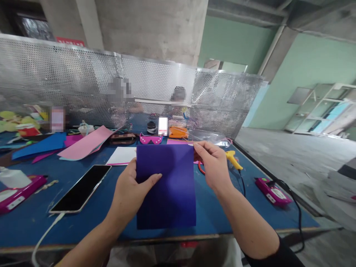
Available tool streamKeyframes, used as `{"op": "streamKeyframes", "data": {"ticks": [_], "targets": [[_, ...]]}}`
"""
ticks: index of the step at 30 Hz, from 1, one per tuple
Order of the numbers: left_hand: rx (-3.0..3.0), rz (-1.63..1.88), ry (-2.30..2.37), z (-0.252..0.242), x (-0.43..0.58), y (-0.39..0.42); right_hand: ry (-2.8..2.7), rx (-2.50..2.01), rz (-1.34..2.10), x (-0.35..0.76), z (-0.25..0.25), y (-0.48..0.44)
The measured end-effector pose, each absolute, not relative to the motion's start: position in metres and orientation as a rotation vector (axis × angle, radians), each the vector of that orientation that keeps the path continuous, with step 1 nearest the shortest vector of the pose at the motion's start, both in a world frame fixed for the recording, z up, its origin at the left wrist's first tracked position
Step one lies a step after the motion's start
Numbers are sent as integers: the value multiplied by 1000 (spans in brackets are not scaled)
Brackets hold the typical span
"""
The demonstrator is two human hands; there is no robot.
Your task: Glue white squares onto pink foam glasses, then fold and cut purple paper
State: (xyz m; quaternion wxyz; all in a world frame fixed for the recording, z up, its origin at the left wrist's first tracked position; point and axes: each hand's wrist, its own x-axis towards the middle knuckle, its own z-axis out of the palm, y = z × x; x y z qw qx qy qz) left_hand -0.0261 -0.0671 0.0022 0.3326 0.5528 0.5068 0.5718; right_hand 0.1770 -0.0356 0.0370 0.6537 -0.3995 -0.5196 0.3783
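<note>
A dark blue-purple rectangular sheet is held upright above the front of the table, facing me. My left hand grips its left edge, the thumb lying across the front and the fingers behind. At the top right corner, my right hand pinches the sheet between thumb and fingers. Behind the sheet, partly covered by it, lie white paper and a pink sheet. A yellow-handled tool with a black cord is just right of my right hand.
On the blue table a charging phone lies at left, near a magenta device. Another magenta device with a cable is at right. Colored sheets, pink glasses and an orange item sit before a perforated metal screen.
</note>
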Motion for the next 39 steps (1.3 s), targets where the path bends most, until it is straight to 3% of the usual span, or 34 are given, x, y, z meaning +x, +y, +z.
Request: {"op": "streamKeyframes", "data": {"ticks": [11,20,28,34,36,39], "targets": [[887,1690,1111,-16,-20,-51,-1540,-1162,1214,201,-19,-74],[640,1795,925,-33,2,-45,-1013,-1143,1121,201,-51,-85],[821,1704,999,-48,-37,-41,-1513,-1058,258,231,-44,-91],[1435,2025,1700,-58,-69,-80,-1993,-972,-476,238,-81,-115],[1948,1845,1729,-58,-62,-97,-2082,-949,-571,231,-94,-124],[2709,1310,1220,-63,-37,-109,-2171,-935,-562,216,-103,-134]]}}
